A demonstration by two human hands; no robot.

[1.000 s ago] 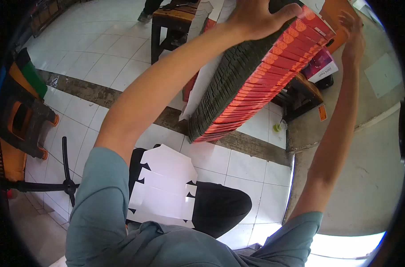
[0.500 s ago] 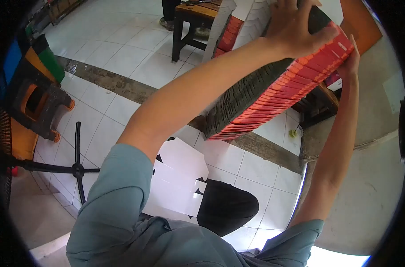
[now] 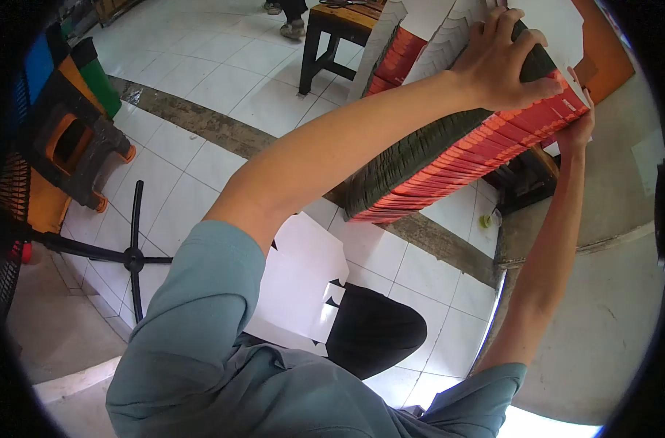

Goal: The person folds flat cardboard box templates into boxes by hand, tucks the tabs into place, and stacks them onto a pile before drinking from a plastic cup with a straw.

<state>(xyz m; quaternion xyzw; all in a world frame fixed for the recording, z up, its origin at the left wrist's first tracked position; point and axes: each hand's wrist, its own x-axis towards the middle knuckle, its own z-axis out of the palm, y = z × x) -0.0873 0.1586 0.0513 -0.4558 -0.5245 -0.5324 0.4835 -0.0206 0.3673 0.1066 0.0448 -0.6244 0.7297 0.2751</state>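
A tall stack of printed cardboard box blanks (image 3: 449,164), dark green on one side and red on the other, stands leaning in front of me. My left hand (image 3: 504,62) grips its top end, thumb along the red edge and fingers spread over the top. At the right side of the same end, my right hand (image 3: 577,130) is pressed against the blanks, its fingers partly hidden behind them. Over my lap lies a white die-cut cardboard sheet (image 3: 300,274) with slots and notches. More red and white blanks (image 3: 400,58) stand behind the stack.
A wooden bench (image 3: 340,25) stands at the back, near another person's feet (image 3: 292,28). On the left are a dark plastic stool (image 3: 73,146), a green bin (image 3: 95,80) and a fan's base (image 3: 133,259). A plastic cup (image 3: 491,217) sits on the floor by the right wall.
My view has shifted slightly, so the stack sits a little further right. Both hands remain at its top end, the left slightly lower in view. The other person's feet show more.
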